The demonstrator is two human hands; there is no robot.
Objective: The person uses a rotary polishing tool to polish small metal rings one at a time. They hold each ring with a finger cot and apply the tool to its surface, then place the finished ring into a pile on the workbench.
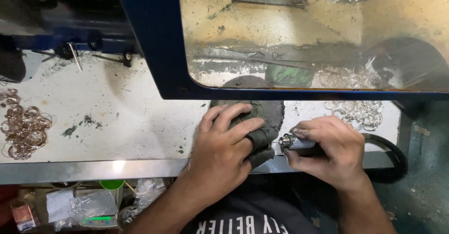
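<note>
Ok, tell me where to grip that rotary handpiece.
Grip the rotary handpiece on its straight barrel behind the metal chuck, coming from the right, as the right hand does. The tip points left toward the left hand, and the hose trails off right.

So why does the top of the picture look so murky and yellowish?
Head view: the grimy window in the blue frame dulls what lies behind it; the white benchtop is evenly lit; a bright glare streak sits on its metal edge; both hands look sharp.
</note>
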